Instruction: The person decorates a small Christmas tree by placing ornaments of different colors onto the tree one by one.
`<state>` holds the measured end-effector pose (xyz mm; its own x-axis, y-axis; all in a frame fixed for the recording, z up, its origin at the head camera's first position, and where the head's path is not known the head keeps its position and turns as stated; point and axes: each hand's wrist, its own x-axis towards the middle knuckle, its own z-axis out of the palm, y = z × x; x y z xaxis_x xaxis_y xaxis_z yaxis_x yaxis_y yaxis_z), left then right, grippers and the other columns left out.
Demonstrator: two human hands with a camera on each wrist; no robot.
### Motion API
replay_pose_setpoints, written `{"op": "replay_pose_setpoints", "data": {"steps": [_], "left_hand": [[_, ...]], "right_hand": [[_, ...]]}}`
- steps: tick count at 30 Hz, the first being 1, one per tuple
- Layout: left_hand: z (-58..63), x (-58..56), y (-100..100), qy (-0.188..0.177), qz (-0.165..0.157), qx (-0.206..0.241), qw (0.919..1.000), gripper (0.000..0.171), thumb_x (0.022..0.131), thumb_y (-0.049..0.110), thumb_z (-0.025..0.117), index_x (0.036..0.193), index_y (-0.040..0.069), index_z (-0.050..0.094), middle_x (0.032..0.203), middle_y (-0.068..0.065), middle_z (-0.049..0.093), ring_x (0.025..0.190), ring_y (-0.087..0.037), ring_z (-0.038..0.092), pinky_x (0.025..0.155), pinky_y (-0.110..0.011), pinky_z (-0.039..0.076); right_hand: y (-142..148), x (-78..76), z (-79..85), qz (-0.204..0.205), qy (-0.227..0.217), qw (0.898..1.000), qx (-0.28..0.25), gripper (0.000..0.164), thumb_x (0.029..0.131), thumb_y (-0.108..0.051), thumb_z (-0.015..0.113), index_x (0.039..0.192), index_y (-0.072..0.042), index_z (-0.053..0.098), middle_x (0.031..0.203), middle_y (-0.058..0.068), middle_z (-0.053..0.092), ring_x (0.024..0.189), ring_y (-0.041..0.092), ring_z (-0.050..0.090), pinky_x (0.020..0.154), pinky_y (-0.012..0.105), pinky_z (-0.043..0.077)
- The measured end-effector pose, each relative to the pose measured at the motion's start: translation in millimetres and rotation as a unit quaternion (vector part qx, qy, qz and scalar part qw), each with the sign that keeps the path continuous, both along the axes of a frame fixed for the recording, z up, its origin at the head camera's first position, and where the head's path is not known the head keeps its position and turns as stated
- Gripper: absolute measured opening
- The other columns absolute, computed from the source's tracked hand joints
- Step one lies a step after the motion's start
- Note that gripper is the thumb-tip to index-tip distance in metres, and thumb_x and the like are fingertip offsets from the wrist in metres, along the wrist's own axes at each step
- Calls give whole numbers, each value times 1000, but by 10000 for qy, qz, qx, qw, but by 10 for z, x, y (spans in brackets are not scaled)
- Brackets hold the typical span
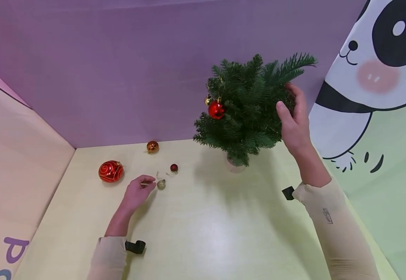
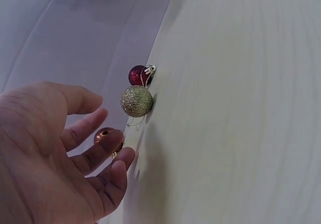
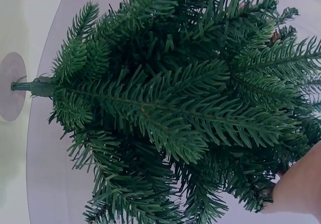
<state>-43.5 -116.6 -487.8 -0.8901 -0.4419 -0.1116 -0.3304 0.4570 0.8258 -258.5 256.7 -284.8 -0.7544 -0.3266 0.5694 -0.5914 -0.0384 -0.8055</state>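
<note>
In the head view my left hand (image 1: 138, 192) reaches over the table, fingers loosely bent and nothing between them. Just beyond its fingertips lies a gold glitter bauble (image 1: 161, 184); the left wrist view shows the gap between this bauble (image 2: 136, 101) and the thumb. A small dark red bauble (image 1: 174, 168) is right behind it. My right hand (image 1: 295, 124) holds the right side of a small artificial Christmas tree (image 1: 248, 105), its fingertips partly hidden among the branches. A shiny red bauble (image 1: 216, 110) and a small gold bauble (image 1: 207, 100) hang on the tree's left side.
Farther back on the table (image 1: 196, 233) lies an orange-brown bauble (image 1: 152, 147). To the left is a large red bauble (image 1: 111, 171) with gold swirls. The tree stands on a round base (image 1: 235, 167) near the purple back wall (image 1: 136, 77). A panda-printed panel (image 1: 367, 85) borders the right side.
</note>
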Motion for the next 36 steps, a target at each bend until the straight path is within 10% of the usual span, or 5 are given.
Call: {"op": "replay_pose_setpoints", "data": {"steps": [7, 14, 24, 36], "left_hand": [[-4, 48, 52, -9, 109, 133, 9999, 30, 98, 19, 57, 120, 0, 61, 118, -17, 60, 106, -30, 57, 82, -37, 48], [0, 55, 71, 86, 134, 128, 9998, 29, 98, 18, 57, 119, -1, 61, 116, -17, 61, 104, -30, 57, 82, -36, 47], [-45, 135, 136, 177, 294, 52, 9994, 26, 98, 14, 56, 117, -2, 62, 114, -18, 62, 103, -30, 58, 84, -37, 47], [-49, 199, 292, 118, 662, 13, 9977, 27, 98, 16, 55, 119, -2, 60, 119, -20, 60, 107, -32, 56, 88, -43, 46]], "right_hand": [[99, -110, 86, -300, 55, 9988, -394, 57, 98, -32, 51, 142, -4, 29, 140, 14, 37, 129, 23, 34, 105, 31, 25], [257, -415, 306, 458, -313, 9979, 336, 85, 87, -53, 66, 150, -14, 24, 156, 7, 20, 143, 18, 18, 115, 33, 10], [163, -610, 203, 1603, -400, 9861, 173, 63, 90, -32, 67, 142, -14, 37, 142, 7, 41, 129, 23, 38, 105, 35, 29], [201, -577, 199, 1182, -336, 9902, 665, 39, 98, -29, 52, 128, -5, 45, 113, 0, 45, 104, 15, 41, 88, 29, 31]]}}
